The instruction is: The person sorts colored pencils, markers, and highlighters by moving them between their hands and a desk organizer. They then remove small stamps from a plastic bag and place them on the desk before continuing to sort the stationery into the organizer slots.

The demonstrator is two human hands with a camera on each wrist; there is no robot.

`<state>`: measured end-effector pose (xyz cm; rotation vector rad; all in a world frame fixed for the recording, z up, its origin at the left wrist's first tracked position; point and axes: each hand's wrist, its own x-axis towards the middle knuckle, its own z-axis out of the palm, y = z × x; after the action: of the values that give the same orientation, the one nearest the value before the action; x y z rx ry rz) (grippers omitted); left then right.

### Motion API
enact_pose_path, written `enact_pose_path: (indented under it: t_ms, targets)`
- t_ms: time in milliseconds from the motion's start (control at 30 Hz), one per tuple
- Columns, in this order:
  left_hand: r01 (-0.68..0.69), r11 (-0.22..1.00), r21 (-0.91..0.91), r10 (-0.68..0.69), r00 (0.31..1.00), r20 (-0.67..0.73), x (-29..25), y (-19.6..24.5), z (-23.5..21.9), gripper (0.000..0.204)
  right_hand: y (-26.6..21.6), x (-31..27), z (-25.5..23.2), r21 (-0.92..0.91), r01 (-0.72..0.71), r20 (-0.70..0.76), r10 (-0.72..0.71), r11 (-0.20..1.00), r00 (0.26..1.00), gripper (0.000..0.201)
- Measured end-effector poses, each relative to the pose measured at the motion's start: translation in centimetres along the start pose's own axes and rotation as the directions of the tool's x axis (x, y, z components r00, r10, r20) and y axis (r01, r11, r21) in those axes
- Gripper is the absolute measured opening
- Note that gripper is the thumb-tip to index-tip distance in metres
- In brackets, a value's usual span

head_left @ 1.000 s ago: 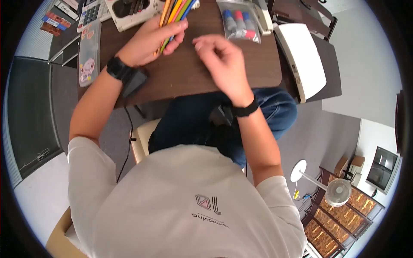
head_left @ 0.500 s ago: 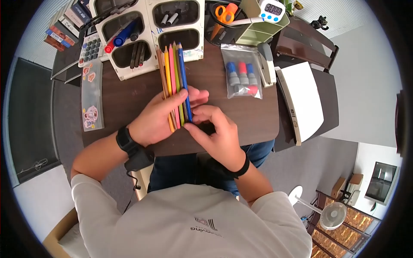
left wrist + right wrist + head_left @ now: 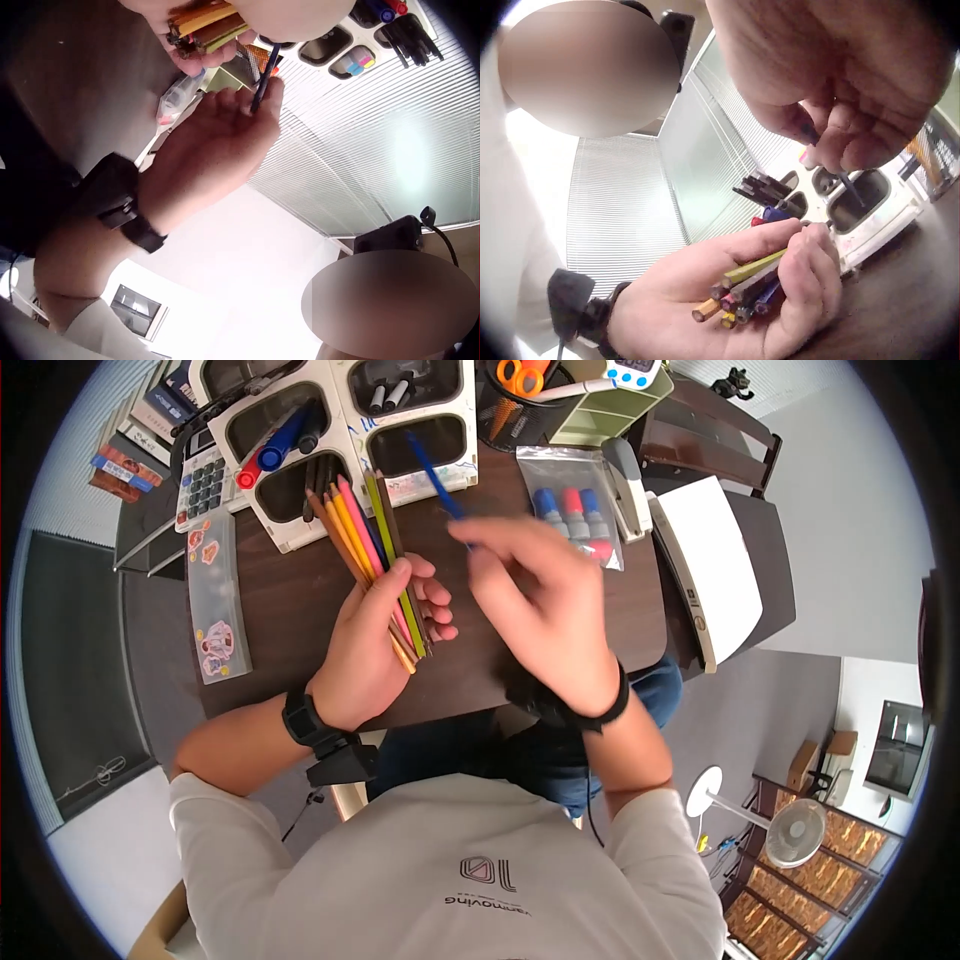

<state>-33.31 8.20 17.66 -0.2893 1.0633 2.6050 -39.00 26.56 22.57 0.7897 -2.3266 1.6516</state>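
Observation:
A bundle of coloured pencils (image 3: 350, 525) lies across my left hand (image 3: 365, 645), gripped under the thumb, tips toward the organizer. My right hand (image 3: 550, 610), to its right, pinches one blue pencil (image 3: 436, 478) between thumb and fingers, its tip in front of a dark compartment of the white organizer (image 3: 456, 472). In the left wrist view the right hand (image 3: 217, 142) holds the dark blue pencil (image 3: 266, 77). The right wrist view shows the bundle's blunt ends (image 3: 739, 296) in the left hand (image 3: 705, 285), and the right hand (image 3: 840, 82) above.
Markers (image 3: 285, 438) fill some organizer compartments. Behind the right hand lie a bag of glue-like tubes (image 3: 570, 510) and a stapler (image 3: 628, 490). A mesh cup with scissors (image 3: 520, 412) stands at the back, a clear sticker-covered case (image 3: 218, 600) at the left.
The right hand has drawn away from the bundle to the right and forward, now with a blue pencil. The left hand still grips the rest, which tilt more to the left.

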Motion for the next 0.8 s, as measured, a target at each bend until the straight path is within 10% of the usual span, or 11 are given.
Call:
enact_pose_path:
  t_ms: [367,800]
  targets:
    - [-0.117,0.993,-0.033,0.116,0.993,-0.036,-0.2,0.3,0.2,0.028,2.2,3.7,3.0,0.176,-0.145,0.194,0.110,0.974,0.975,0.027]
    - [-0.226,0.968,0.113,0.234,0.970,-0.068,-0.5,0.7,1.1,0.035,2.1,0.9,0.3,0.140,0.516,0.390,-0.527,0.845,0.755,0.037]
